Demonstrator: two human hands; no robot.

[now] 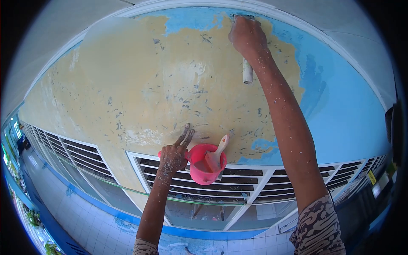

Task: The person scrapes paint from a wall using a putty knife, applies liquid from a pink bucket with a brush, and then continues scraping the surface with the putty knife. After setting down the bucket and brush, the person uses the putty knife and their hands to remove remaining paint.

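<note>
My right hand (pixel 248 36) is closed around a scraper high on the wall. The scraper's pale round handle (pixel 247 71) sticks out below my fist, and its head lies by the edge of the blue paint (pixel 193 20). Lower down, my left hand (pixel 173 158) grips the handle of a pink dipper (pixel 204 175), with two fingers stretched up against the wall. A paintbrush (pixel 222 145) with a light handle leans inside the dipper, its bristles hidden. Bare tan wall (pixel 123 80) with grey scuffs spreads between my hands. Pale flecks dot both my arms.
Below the dipper runs a white-framed louvred window (pixel 255 187), with more louvres to the left. A green line (pixel 182 199) crosses in front of them. White trim (pixel 293 16) borders the wall's top. Far below is a tiled floor (pixel 91 221), with a blue ledge and plants (pixel 32 217) at left.
</note>
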